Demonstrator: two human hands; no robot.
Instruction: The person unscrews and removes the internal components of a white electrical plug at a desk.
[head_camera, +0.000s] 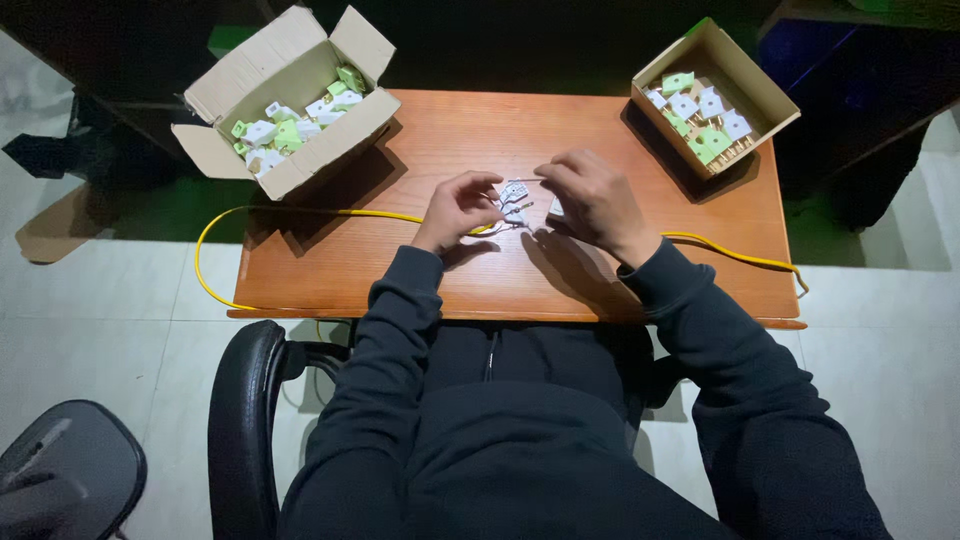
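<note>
Keep small white plug part (514, 201) pinched between fingers of left hand (455, 208) and right hand (592, 195) above tabletop (480, 135) centre, apparently with thin wire attached, pressing squarely, clear of yellow cable (300, 212).

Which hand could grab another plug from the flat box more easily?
Probably the right hand: the flat box sits at the table's right rear corner, on its side. The left hand is farther away.

You have a small white plug part (514, 200) with thin metal pins, held just above the table (480, 290) at mid-table, by a yellow cable (300, 212).
</note>
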